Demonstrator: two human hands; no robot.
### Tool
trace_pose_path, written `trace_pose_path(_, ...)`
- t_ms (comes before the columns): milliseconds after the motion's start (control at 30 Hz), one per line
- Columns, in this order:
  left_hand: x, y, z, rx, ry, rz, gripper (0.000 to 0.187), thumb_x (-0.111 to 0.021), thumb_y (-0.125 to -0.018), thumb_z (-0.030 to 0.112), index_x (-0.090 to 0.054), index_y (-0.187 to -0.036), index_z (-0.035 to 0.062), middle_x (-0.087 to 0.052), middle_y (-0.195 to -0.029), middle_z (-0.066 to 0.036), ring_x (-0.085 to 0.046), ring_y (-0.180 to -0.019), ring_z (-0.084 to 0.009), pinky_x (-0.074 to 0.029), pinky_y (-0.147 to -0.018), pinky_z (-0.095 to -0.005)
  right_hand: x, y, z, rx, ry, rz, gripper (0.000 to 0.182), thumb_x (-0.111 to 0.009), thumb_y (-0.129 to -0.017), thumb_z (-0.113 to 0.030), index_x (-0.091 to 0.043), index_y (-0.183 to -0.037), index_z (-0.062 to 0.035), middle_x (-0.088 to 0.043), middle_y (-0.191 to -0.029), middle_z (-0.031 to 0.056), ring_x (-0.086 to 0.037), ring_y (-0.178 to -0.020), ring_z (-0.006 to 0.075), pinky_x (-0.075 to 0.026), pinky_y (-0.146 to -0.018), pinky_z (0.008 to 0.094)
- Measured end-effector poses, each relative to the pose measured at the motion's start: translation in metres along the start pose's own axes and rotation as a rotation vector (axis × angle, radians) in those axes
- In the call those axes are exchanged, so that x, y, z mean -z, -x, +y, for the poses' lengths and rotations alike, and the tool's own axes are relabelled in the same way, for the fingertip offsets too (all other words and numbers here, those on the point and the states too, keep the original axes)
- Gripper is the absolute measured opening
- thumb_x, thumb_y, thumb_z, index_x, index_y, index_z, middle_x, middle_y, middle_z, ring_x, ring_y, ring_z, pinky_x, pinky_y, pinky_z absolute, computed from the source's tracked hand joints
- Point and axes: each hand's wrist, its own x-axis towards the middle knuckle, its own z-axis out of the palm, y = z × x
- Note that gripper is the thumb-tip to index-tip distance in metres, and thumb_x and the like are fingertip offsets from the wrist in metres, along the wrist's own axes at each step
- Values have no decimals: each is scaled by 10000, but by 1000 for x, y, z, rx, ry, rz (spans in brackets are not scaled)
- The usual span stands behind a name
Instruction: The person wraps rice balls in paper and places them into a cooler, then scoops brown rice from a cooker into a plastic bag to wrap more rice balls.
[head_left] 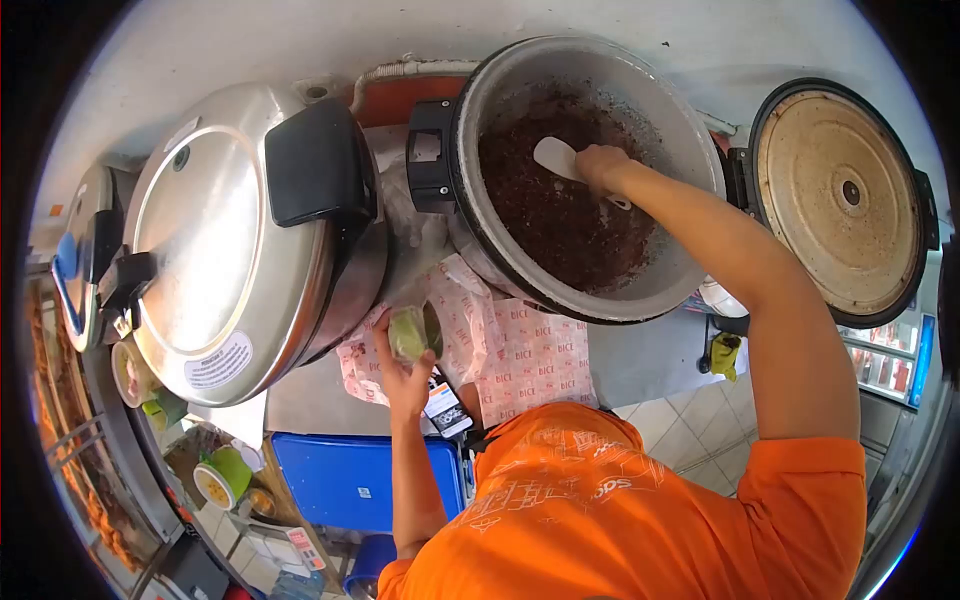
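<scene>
My right hand (603,170) is closed round a white paddle (556,157), whose flat end lies over the dark reddish-brown food (560,215) inside the big open pot (680,240). My left hand (408,365) grips a small green bowl (408,333) with what looks like clear plastic over it, held at the pot's lower left. Pink and white printed paper (535,360) lies under and beside the bowl. A phone (446,405) with its screen lit rests below my left hand.
A large closed steel cooker (210,250) with a black handle stands at the left. The pot's round lid (840,190) hangs open at the right. Below the counter's edge are a blue panel (360,480) and a green-and-white container (222,477).
</scene>
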Motion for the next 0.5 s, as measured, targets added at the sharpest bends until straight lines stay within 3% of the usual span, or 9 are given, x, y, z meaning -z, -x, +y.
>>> trace_pose_path(67,5,5,-8,35,60,-12,835,-764,-739,289,-390,-1436,22,-512,-1309,-130,-512,-1225,-267,-387,-1064,-381,4,13,0,-26,-19,-39,375,-754,-797,-121,-688,-1142,11,-700,-1140,210,-689,-1052,377,-585,-844,444)
trace_pose_path(133,10,3,-19,85,67,-26,884,-744,-744,396,-375,-1454,19,-509,-1334,-132,-508,-1239,-260,-395,-1059,-383,18,37,-1,25,-78,155,450,-734,-818,-120,-614,-1229,16,-686,-1140,219,-685,-1050,378,-578,-852,459)
trace_pose_path(167,11,4,-24,91,67,-27,884,-744,-744,396,-375,-1454,19,-509,-1334,-132,-508,-1239,-260,-395,-1059,-383,26,47,-4,25,-79,149,450,-734,-818,-120,-614,-1229,16,-686,-1140,219,-685,-1050,378,-578,-852,459)
trace_pose_path(233,12,3,-32,113,203,-21,884,-724,-761,366,-347,-1478,12,-509,-1348,-134,-501,-1250,-257,-383,-1075,-386,45,63,-6,-116,-197,250,497,-713,-834,-120,-553,-1285,18,-682,-1119,228,-684,-1046,369,-574,-855,467)
trace_pose_path(267,11,2,-33,111,201,-22,884,-724,-761,366,-347,-1478,12,-509,-1348,-134,-501,-1250,-257,-383,-1075,-386,53,68,-3,-140,-181,279,432,-671,-856,-86,-592,-1271,3,-691,-1125,213,-692,-1044,353,-576,-848,470)
trace_pose_path(333,8,-2,-33,86,549,-126,826,-644,-824,171,-271,-1542,2,-453,-1464,-144,-455,-1359,-297,-352,-1150,-426,67,62,-5,-133,-149,261,392,-656,-861,-65,-624,-1247,-6,-699,-1120,202,-697,-1037,351,-578,-844,470)
trace_pose_path(400,7,-2,-44,85,535,-138,808,-640,-843,182,-275,-1541,0,-448,-1477,-146,-448,-1369,-300,-337,-1159,-433,73,59,-21,-117,-195,231,304,-597,-883,-26,-706,-1167,-26,-717,-1106,182,-711,-1015,345,-582,-842,468)
trace_pose_path(467,5,-6,-46,83,526,-148,791,-637,-861,193,-279,-1540,-2,-443,-1489,-149,-440,-1379,-303,-323,-1168,-441,68,64,-44,59,-110,168,412,-504,-909,-26,-657,-1287,-79,-703,-1117,211,-702,-1023,368,-575,-873,472)
trace_pose_path(500,4,-5,-44,90,506,-148,779,-628,-868,196,-282,-1536,-6,-444,-1489,-149,-443,-1377,-300,-328,-1165,-443,74,88,-59,152,-114,165,640,-493,-881,7,-504,-1472,-239,-696,-1120,209,-688,-1044,380,-568,-895,475)
